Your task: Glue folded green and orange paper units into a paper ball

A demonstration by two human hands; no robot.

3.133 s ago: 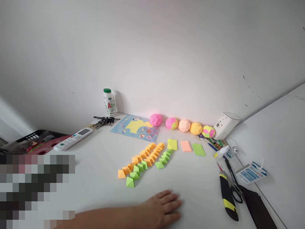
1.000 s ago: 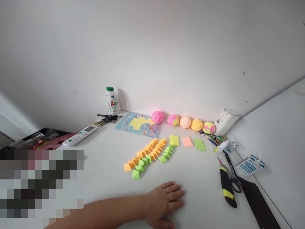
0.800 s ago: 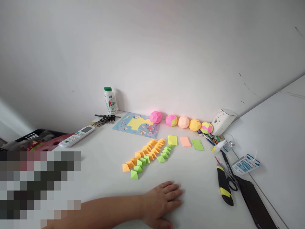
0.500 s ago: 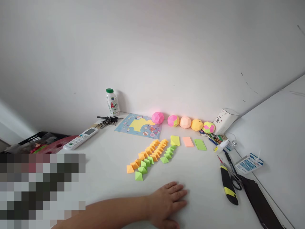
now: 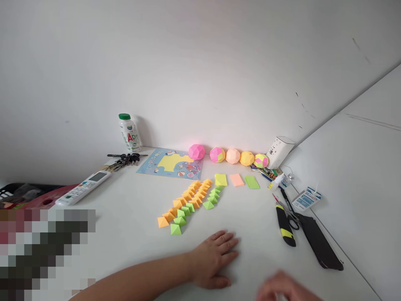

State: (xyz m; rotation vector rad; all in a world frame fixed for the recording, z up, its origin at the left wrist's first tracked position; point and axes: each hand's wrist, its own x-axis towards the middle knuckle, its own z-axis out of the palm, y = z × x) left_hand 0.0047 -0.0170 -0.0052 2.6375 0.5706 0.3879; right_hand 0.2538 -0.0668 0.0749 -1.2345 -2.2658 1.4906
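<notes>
Newly in view, the right hand blurs in front of the utility knife, fingers unreadable to me. Left hand rests left of it, fingers loosely spread; folded pieces lie farther left. I judge this preparation, calling for delicate pinching.

Beyond the left hand: orange folded pieces and green folded pieces, all unpatterned, then a yellow paper, salmon paper and green paper. Farther from that hand, a row reads, left to right: pink ball, plain; pink-and-yellow ball, patched; peach ball and yellow-orange ball, near-uniform; yellow-and-pink ball, patched. Beyond and left of the hand, the card is pale blue with multicoloured figures around a yellow centre, the bottle white with a green cap; right of the hand, the cutter is black with yellow bands, the box white, blue-printed.
</notes>
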